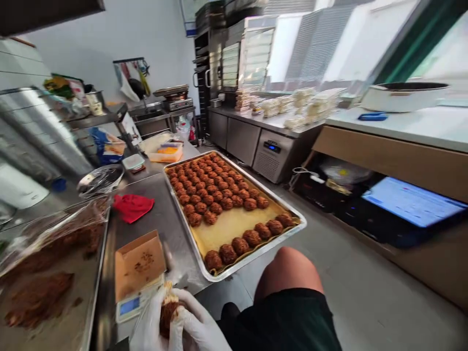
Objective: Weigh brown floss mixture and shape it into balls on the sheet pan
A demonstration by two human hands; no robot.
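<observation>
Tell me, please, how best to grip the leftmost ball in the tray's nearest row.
Probably pinch the leftmost ball lightly around its rounded sides from above: fingers toward the bare liner, thumb toward the near tray rim, because the neighbouring ball crowds its right.

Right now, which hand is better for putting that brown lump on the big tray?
Probably your right hand. Both hands cup the brown lump, but the right is on the side nearer the tray; your left hand is nearer the scale.
</observation>
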